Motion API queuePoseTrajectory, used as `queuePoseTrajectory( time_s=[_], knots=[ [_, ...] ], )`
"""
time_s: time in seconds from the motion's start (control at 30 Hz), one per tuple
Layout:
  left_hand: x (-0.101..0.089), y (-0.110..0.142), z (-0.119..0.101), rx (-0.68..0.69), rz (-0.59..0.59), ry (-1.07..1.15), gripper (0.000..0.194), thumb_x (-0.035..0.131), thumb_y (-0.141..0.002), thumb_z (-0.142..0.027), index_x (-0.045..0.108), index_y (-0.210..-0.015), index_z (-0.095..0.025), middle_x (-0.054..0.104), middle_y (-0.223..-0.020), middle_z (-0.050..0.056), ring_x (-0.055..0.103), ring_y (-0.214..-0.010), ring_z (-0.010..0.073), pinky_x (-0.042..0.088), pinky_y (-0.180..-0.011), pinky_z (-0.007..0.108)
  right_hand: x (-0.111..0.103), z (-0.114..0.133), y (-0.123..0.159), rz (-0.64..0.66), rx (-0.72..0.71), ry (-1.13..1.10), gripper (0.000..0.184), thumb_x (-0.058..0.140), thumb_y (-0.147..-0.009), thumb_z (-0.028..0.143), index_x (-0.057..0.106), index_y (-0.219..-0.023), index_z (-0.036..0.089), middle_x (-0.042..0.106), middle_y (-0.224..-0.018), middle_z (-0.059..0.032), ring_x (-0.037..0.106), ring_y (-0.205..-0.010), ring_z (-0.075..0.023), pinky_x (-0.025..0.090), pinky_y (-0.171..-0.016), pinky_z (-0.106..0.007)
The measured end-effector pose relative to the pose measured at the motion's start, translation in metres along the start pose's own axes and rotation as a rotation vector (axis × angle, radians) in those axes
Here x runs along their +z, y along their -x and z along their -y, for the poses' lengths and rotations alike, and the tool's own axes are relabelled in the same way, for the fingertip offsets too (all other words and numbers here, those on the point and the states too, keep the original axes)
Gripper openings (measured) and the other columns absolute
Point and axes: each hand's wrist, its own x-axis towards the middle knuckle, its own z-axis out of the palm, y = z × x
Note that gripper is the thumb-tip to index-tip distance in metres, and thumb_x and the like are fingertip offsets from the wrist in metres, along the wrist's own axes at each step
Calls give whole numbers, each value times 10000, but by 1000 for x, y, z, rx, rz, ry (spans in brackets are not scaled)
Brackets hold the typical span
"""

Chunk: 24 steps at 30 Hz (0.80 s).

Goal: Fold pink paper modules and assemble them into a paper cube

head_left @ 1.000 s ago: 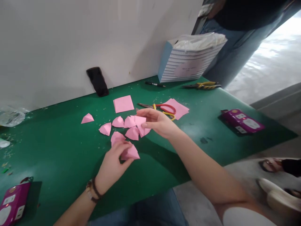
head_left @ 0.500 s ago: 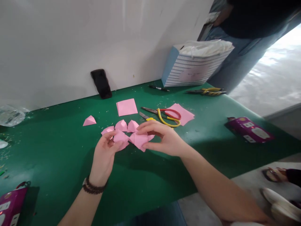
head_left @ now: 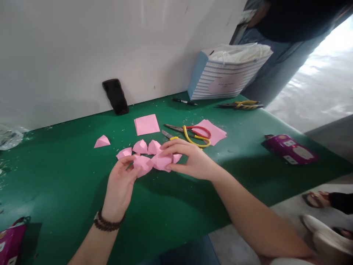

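My left hand (head_left: pixel 122 180), with a dark beaded bracelet at the wrist, pinches a folded pink paper piece (head_left: pixel 143 165). In my right hand (head_left: pixel 190 159) is another folded pink paper piece (head_left: pixel 162 162), held between thumb and fingers. The two pieces meet at their inner points; whether they are joined I cannot tell. Just behind them stand more folded pink pieces (head_left: pixel 140 147), and part of one shows under my right fingers. A single folded pink piece (head_left: pixel 102 141) lies apart to the left.
Square pink paper (head_left: pixel 147 124) and more pink sheets (head_left: pixel 217 132) lie behind, near red-and-yellow scissors (head_left: pixel 197 135) and a yellow cutter (head_left: pixel 168 135). A phone (head_left: pixel 116 96) leans on the wall. Pliers (head_left: pixel 239 105), a pen (head_left: pixel 184 101), a striped bag (head_left: pixel 228 75) and a purple power strip (head_left: pixel 292 149) are farther right.
My right hand has turned its paper piece flatter and brought it slightly left and up. The left hand's piece has tilted a little. The whole view has shifted slightly.
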Motion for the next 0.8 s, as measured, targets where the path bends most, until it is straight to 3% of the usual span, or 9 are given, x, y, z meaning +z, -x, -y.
queuePoseTrajectory(
  time_s=[0.1, 0.23, 0.4, 0.63, 0.8],
  knots=[
    [0, 1, -6, -76, 28, 102, 325, 861, -608, -156, 692, -881, -199, 692, -1004, 25, 676, -839, 135, 589, -719, 224, -3, -2, -1, 21, -4, -37, 295, 775, -720, 167, 721, -996, 257, 702, -1099, -40, 657, -1047, -208, 543, -913, -381],
    [-1, 3, -12, -196, -25, 190, 260, 762, -707, -109, 685, -930, -219, 699, -1035, 26, 691, -866, 142, 596, -714, 216, -4, -2, -2, 23, -18, -99, 291, 774, -716, 167, 720, -987, 258, 712, -1084, -33, 658, -1042, -203, 542, -912, -380],
    [-3, 3, -9, -250, -17, 221, 238, 655, -782, -63, 690, -943, -235, 718, -1009, 18, 704, -874, 141, 595, -736, 208, -4, 1, -2, 48, -6, -104, 312, 782, -711, 147, 722, -996, 259, 705, -1113, -39, 658, -1064, -205, 532, -948, -393],
    [-3, 1, -8, -315, -34, 285, 240, 671, -752, -47, 711, -900, -232, 740, -943, 12, 717, -831, 140, 601, -688, 190, -3, 2, -1, 89, -24, -137, 340, 778, -716, 118, 726, -1020, 260, 695, -1138, -40, 652, -1087, -203, 528, -967, -380],
    [-4, 0, -6, -315, 22, 298, 257, 731, -697, -61, 703, -886, -234, 727, -907, -3, 705, -792, 130, 595, -680, 189, -4, 4, -1, 99, -15, -128, 332, 774, -726, 125, 728, -1022, 268, 695, -1145, -39, 648, -1097, -203, 524, -971, -381]
  ],
)
